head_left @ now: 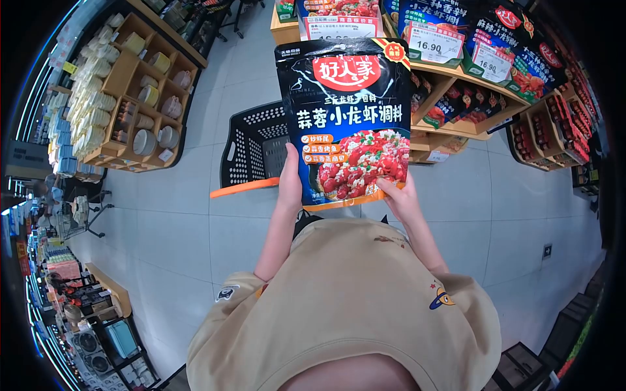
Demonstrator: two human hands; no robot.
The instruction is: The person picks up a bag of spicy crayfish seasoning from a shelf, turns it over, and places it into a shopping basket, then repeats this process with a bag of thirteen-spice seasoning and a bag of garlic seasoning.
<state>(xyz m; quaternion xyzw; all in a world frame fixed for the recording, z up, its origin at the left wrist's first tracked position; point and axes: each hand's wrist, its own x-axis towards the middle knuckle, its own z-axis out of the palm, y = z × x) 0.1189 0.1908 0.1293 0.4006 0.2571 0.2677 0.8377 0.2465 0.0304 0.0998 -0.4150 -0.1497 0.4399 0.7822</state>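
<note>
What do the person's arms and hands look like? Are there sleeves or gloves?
No gloves: the left hand and right hand are bare, and so are both forearms. Short, loose sleeves of a tan T-shirt end near the elbows, each with a small cartoon patch.

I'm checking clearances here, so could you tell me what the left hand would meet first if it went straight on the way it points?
Probably the black shopping basket: the left hand, gripping the seasoning packet, points up-frame toward it, though depth is unclear.

Glossy plastic seasoning packet [345, 120]; perforated black plastic basket [254, 143]; wooden shelves [450, 81].
</note>
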